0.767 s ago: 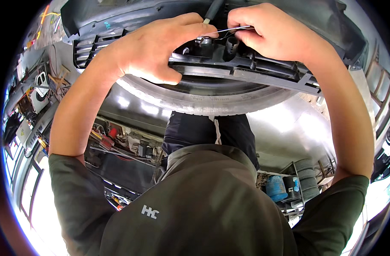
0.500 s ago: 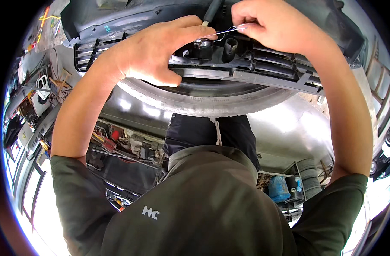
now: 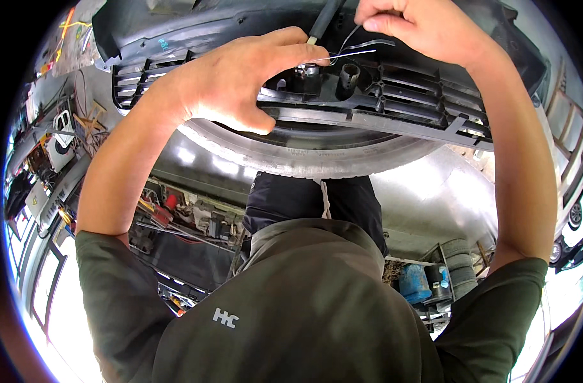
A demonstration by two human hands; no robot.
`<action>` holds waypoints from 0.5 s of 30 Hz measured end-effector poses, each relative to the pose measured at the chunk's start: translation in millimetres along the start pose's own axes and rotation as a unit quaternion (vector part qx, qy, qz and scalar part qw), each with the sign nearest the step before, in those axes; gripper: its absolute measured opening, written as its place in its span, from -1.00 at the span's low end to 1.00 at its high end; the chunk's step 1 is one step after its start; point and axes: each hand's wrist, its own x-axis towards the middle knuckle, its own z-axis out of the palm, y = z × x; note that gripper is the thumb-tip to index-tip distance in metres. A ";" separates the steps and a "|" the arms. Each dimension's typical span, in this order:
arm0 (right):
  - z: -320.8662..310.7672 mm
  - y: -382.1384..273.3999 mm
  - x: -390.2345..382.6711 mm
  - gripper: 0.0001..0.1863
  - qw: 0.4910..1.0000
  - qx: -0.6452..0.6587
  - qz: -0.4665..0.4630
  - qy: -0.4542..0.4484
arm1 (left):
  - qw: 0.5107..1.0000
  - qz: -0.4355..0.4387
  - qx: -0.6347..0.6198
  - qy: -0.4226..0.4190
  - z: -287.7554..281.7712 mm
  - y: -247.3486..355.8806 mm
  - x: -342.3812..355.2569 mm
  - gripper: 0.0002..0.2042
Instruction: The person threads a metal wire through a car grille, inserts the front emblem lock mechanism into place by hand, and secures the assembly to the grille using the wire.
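Note:
A black plastic panel with slatted grilles (image 3: 412, 102), like a car bumper part, lies across a tyre (image 3: 291, 159). My left hand (image 3: 234, 80) spreads over its middle, thumb apart from the index finger. That index fingertip touches thin wires (image 3: 358, 54) beside a dark round fitting (image 3: 307, 70). Up to the right, my right hand (image 3: 419, 25) pinches the end of a thin wire strand (image 3: 349, 35). A flattened dark strand (image 3: 371, 45) sticks out between the hands. Behind my left fingertips stands a dark rod-like piece (image 3: 326, 19) with a pale end. An open black tube (image 3: 348, 80) rises from the panel.
Bench clutter with tools and metal parts (image 3: 189, 214) lies to the left, below the tyre. A blue container (image 3: 414, 284) and stacked tyres (image 3: 458, 262) are at the lower right. Shelving with equipment (image 3: 58, 143) lines the far left; cars show at the right edge.
My right hand has moved up and slightly right, drawing one strand away from the others, so the strands now fan apart. The left hand has barely shifted.

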 end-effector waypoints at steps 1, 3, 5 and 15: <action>-1.8 -9.5 5.5 -0.90 0.999 -0.026 0.025 0.005 | 1.000 -0.001 0.000 -0.001 -0.2 -0.5 -1.2 -0.07; 0.2 -16.3 13.8 -0.92 0.997 -0.053 0.050 0.012 | 1.000 -0.003 -0.004 -0.008 -1.5 0.0 -1.7 -0.06; 6.5 -13.9 19.1 -0.94 0.997 -0.052 0.040 0.044 | 1.000 -0.003 -0.007 -0.009 -1.4 0.5 -0.6 -0.06; 18.9 -37.1 22.9 -0.91 0.978 -0.126 -0.074 0.148 | 1.000 -0.009 -0.004 -0.011 -1.7 1.0 -1.6 -0.05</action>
